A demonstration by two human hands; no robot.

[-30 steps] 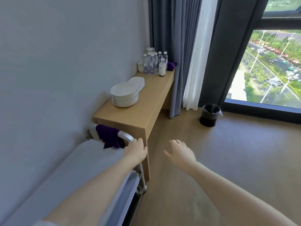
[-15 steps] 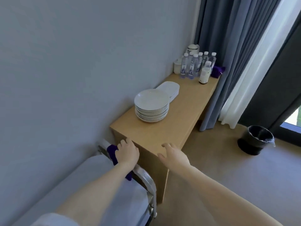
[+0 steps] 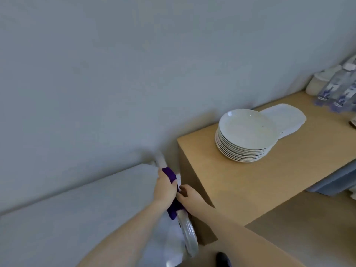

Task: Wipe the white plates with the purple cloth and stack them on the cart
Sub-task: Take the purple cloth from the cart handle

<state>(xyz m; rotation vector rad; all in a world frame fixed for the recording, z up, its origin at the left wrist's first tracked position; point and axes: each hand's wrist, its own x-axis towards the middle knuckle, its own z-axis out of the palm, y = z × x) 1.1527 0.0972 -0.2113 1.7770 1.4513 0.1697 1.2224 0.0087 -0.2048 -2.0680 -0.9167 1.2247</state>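
Two hands meet on the cart's chrome handle: the left hand grips the one purple cloth draped along that bar, and the right hand curls loosely beside it, touching the cloth. One stack of round white plates, about ten, sits on the wooden table, with a lower pile of squarish plates just behind.

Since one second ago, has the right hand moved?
Yes. The right hand has moved left to the cart handle, beside the left hand on the cloth.
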